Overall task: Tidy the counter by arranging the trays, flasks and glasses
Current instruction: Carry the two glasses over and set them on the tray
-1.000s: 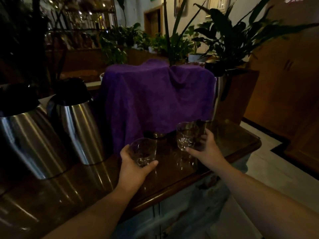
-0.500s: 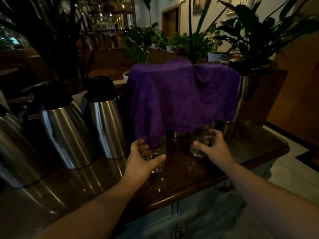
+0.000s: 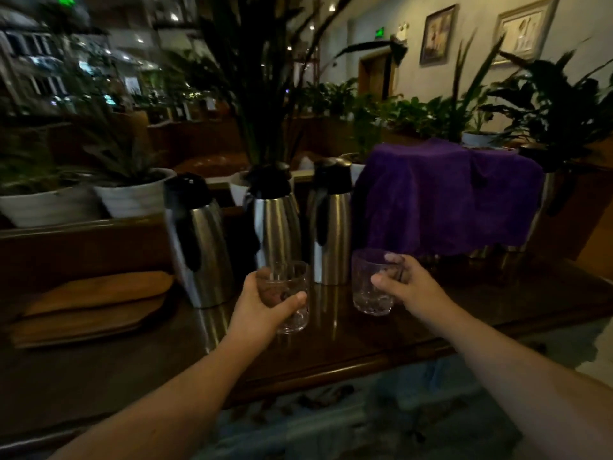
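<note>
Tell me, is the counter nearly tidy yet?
Partly. Done-looking: three steel flasks stand in a row behind the hands, and wooden trays lie stacked at the left. In hand: the left hand grips one glass, and the right hand grips another glass. Left to do: both glasses need a spot, perhaps on the trays.

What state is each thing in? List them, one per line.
left hand: shut on left glass
right hand: shut on right glass
left glass: upright, empty
right glass: upright, empty
three flasks: upright, lids on
wooden trays: stacked
purple cloth: draped over something hidden
</note>
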